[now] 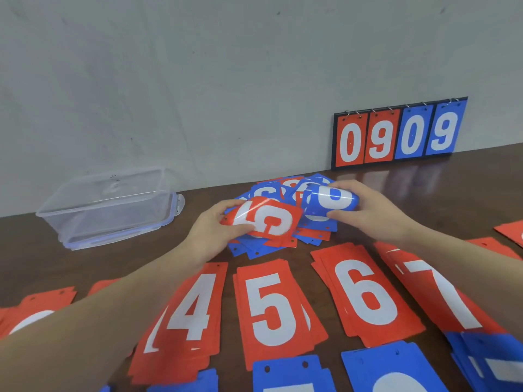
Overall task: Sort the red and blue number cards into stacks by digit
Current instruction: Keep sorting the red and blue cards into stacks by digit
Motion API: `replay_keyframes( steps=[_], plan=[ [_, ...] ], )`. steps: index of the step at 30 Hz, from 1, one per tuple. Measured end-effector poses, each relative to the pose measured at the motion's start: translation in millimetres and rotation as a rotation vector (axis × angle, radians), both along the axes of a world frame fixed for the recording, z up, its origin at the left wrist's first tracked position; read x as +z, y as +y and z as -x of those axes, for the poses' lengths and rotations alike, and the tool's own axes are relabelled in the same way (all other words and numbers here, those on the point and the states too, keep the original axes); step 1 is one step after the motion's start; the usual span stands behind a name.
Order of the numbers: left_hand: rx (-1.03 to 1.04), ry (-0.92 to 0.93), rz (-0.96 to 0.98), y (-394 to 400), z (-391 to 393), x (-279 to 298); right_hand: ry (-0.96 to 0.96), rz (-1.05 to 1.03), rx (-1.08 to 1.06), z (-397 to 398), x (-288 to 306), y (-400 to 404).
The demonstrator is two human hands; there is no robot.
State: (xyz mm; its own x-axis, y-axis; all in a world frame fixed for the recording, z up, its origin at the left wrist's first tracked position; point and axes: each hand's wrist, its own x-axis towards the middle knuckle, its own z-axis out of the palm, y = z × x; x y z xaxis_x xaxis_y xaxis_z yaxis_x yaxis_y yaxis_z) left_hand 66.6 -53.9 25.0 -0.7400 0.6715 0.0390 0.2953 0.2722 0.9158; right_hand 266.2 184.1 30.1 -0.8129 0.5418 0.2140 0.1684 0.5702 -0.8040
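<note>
A mixed pile of red and blue number cards [308,236] lies at the middle of the brown table. My left hand [215,227] pinches a bent red card [268,219] just above the pile. My right hand [365,207] grips a curled blue card [331,198] beside it. Nearer to me lie red stacks: 4 [189,315], 5 [271,309], 6 [365,295] and 7 [441,295]. Blue stacks [393,372] line the near edge, partly cut off. My left forearm hides parts of further red stacks [36,309] at the left.
A clear plastic box [107,205] with its lid under it stands at the back left. A flip scoreboard [399,134] showing 0909 leans on the wall at the back right. More red cards [509,230] lie at the right edge.
</note>
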Motion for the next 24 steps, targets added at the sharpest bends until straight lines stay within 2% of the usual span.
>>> replay_keyframes(
  steps=[4,7,10,16,20,24],
  plan=[
    [-0.028,-0.124,-0.089,-17,-12,4,0.01,0.12,0.006,-5,5,-20],
    [-0.068,-0.185,-0.174,-30,-21,7,-0.036,0.241,0.097,-12,11,-36],
    [-0.059,-0.205,-0.236,-43,-27,11,-0.119,0.209,0.133,-19,14,-48],
    [0.022,-0.174,-0.28,-67,-27,17,-0.072,0.265,0.036,-22,20,-64],
    [0.091,-0.251,-0.332,-83,-27,20,-0.141,0.245,-0.011,-26,27,-71],
    [0.111,-0.341,-0.422,-97,-26,21,-0.046,0.361,-0.027,-32,29,-72]
  ],
)
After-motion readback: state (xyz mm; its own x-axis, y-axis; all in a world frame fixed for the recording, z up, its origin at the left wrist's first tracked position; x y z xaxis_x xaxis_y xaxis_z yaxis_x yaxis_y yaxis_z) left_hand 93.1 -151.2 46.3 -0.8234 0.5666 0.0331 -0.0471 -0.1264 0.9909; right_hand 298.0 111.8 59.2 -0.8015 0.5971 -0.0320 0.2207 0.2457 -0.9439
